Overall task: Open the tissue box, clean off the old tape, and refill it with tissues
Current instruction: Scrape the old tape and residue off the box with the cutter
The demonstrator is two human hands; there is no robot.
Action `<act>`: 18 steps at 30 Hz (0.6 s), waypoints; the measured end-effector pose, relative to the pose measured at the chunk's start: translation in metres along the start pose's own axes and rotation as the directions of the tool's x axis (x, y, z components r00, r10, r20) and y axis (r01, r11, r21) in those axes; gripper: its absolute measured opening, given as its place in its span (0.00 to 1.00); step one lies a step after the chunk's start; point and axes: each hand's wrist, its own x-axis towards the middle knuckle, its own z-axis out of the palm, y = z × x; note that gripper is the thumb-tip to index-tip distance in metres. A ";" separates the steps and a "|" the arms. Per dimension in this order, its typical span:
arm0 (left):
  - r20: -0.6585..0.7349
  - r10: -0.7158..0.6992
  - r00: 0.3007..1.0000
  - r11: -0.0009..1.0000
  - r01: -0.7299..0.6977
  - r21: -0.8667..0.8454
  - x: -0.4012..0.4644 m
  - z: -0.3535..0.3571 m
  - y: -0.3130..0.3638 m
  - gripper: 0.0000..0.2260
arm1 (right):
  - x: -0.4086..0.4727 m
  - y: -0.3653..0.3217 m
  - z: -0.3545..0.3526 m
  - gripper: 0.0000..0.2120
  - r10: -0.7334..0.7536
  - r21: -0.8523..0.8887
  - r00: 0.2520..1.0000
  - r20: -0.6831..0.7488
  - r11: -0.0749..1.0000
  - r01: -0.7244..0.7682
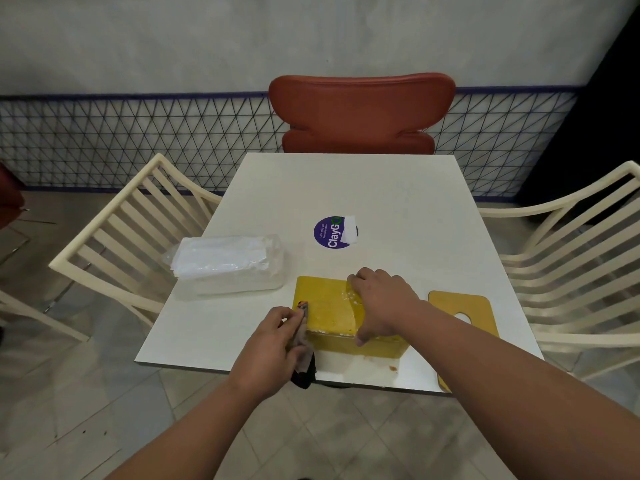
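The white desk carries the yellow tissue box at six o'clock, near the front edge, with the wrapped tissue pack at nine o'clock of it and the loose yellow lid at three. The right hand presses down over the box — keep that hold firm. The left hand, fingers curled round a small scraper and cloth, works the box's left edge; short flat strokes would lift tape cleanly.
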 end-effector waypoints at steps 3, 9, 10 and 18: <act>-0.047 0.005 0.999 1.000 -0.004 0.021 0.002 0.007 0.005 0.25 | 0.000 0.000 0.000 0.55 -0.001 -0.002 1.000 0.002 1.000 0.001; -0.070 0.157 0.985 0.981 -0.148 0.127 0.010 0.022 0.021 0.24 | 0.001 -0.001 0.000 0.54 0.009 -0.011 1.000 0.007 1.000 -0.009; -0.082 0.179 0.980 0.976 -0.166 0.144 0.012 0.025 0.023 0.24 | 0.001 -0.001 0.000 0.54 0.010 -0.013 1.000 0.005 1.000 -0.010; -0.087 0.203 0.975 0.953 -0.176 0.246 0.010 0.013 0.007 0.18 | 0.001 0.000 -0.001 0.54 0.004 -0.012 1.000 0.007 1.000 -0.004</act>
